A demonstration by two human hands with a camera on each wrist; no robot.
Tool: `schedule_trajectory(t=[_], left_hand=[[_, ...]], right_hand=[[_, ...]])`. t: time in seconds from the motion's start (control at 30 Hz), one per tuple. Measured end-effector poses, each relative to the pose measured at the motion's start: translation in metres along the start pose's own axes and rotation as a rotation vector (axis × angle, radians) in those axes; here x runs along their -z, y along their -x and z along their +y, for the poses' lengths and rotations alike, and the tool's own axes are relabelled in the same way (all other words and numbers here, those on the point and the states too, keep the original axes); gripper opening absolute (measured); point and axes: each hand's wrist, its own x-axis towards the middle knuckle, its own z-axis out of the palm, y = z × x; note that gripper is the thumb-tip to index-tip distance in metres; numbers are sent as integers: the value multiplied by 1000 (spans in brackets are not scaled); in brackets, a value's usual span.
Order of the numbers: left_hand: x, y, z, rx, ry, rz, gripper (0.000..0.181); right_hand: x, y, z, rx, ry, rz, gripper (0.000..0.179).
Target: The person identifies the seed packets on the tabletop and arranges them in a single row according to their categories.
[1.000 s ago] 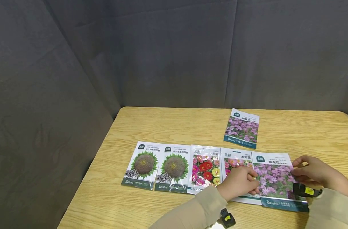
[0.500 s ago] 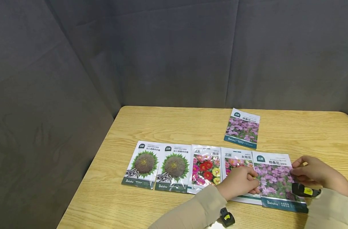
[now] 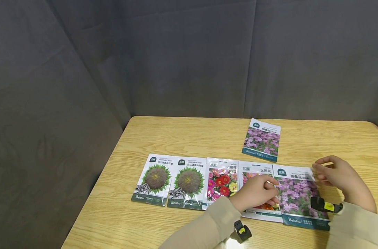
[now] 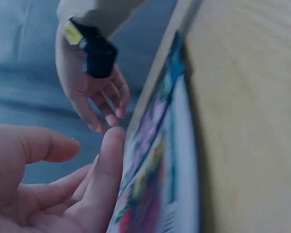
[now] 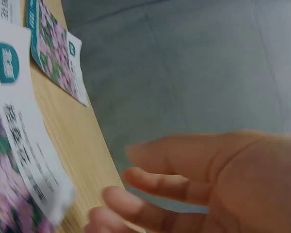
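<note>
Five seed packets lie in a row across the table. At its right end is a purple-flower seed packet (image 3: 296, 195), face up. My left hand (image 3: 255, 193) rests over the lower part of the mixed-flower packet (image 3: 263, 169) beside it, fingertips near the seam between the two. The left wrist view has those fingers loosely bent along the packets, thumb apart. By the upper right corner of the purple-flower packet is my right hand (image 3: 339, 174). Its fingers (image 5: 155, 187) are relaxed and slightly bent in the right wrist view, with nothing between them.
Another purple-flower packet (image 3: 261, 140) lies alone farther back, slightly turned. Leftward along the row come a second mixed-flower packet (image 3: 222, 180) and two sunflower packets (image 3: 189, 181). A dark grey cloth (image 3: 189, 62) hangs behind the wooden table (image 3: 189, 135).
My right hand has come off the right edge of the purple-flower packet and moved up toward its top corner. My left hand has shifted slightly left over the mixed-flower packet.
</note>
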Motion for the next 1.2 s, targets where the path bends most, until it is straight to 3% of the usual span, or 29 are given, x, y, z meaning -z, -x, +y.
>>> schedule_trajectory(t=[0.1, 0.23, 0.37, 0.57, 0.8, 1.0, 1.2], left_hand=[[9, -1, 4, -63, -39, 48, 29], [22, -2, 7, -102, -116, 169, 31], [33, -7, 7, -75, -100, 288, 39], [48, -21, 7, 16, -80, 400, 52], [62, -43, 17, 98, -77, 445, 57], [60, -56, 27, 166, -168, 492, 62], [52, -62, 28, 196, -234, 491, 61]], right_hand=[[-9, -2, -8, 24, -27, 96, 48], [-20, -5, -17, 42, -99, 205, 52], [-30, -8, -23, -4, -149, 243, 54], [-47, -14, -30, -34, -232, 180, 60], [-63, -28, -42, 3, -327, 91, 68], [-70, -30, -52, 3, -361, 23, 72], [-69, -26, -47, 19, -385, 8, 69]])
